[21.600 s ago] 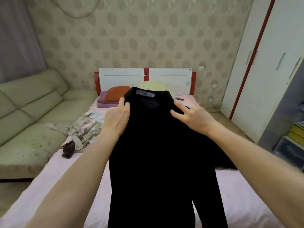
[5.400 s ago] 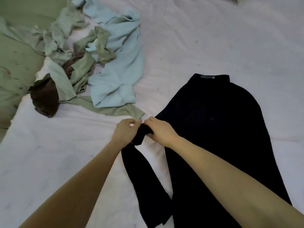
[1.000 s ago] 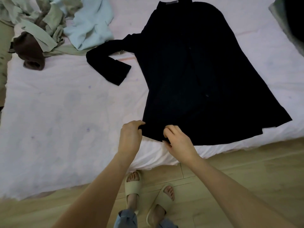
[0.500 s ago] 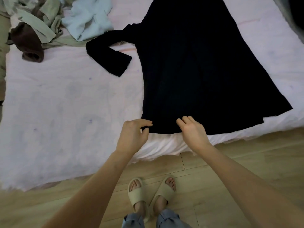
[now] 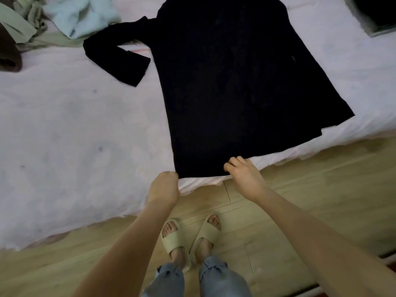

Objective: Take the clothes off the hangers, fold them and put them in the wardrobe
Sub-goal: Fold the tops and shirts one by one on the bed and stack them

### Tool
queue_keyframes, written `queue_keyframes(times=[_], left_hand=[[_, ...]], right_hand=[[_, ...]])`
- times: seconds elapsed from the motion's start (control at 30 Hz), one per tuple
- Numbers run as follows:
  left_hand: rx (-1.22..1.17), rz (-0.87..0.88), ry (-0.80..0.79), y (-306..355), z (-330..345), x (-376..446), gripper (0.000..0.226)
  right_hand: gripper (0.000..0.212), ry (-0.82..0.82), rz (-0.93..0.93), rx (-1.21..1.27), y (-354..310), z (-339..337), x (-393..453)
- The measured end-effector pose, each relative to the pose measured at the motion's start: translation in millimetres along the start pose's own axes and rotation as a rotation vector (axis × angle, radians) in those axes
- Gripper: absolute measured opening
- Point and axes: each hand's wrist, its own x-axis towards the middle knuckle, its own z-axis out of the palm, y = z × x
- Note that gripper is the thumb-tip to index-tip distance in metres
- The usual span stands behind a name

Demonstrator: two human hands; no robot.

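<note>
One head-worn camera looked steeply down from standing height. The bed filled the view from nine to two o'clock, the floor below.

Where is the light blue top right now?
In the head view the light blue top lies crumpled on the bed at the upper left, beside the pale green clothes and just above the black dress's sleeve.
</note>
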Motion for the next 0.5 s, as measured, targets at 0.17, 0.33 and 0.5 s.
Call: queue_keyframes(times=[0.17,0.33,0.5], left_hand=[[0.122,0.221,0.27,27,-12,8,0.011],[-0.03,0.511,0.38,112,-24,30,0.015],[0.016,0.653,0.227,222,-14,58,0.044]], right_hand=[[0.027,0.103,0.173,0.185,25,-14,-28],[0.024,0.251,0.418,0.276,99,-40,-41],[0.036,0.367,0.636,0.356,194,-67,-47]])
